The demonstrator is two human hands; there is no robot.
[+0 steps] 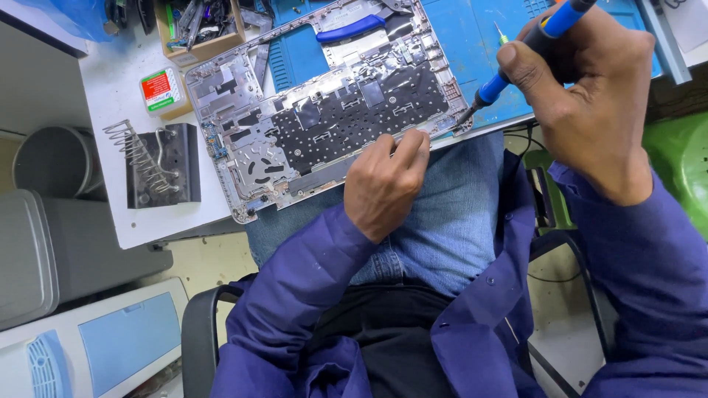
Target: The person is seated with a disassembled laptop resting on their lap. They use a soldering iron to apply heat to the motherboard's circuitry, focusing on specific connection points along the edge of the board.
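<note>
At the near edge of the white surface (118,88) lies an opened laptop palmrest assembly (324,110), underside up, w/ the black keyboard backing showing in the middle and silver metal frame around it; it sits tilted, its near long edge overhanging the surface toward the person's lap. Left hand (387,180) rests on that near edge, fingers (413,147) curled down and pressing the frame (holding it steady, not wrapped round anything). Right hand (590,96) is closed around a blue-and-black screwdriver (516,63), thumb along the shaft; its tip touches the assembly's near right corner.

Under the far part of the assembly is a blue work mat (472,44), and a blue-handled tool (350,29) lies across the frame's far side. Left of the assembly: a small tin w/ red-green label (161,90), a cardboard box of tools (195,26) beyond it, and a black soldering-iron stand w/ coiled wire holder (158,166) nearer the surface's corner. Below the hands, blue jeans (442,221) and dark blue jacket sleeves (295,295). Green seat (682,162) at far right, well apart.
</note>
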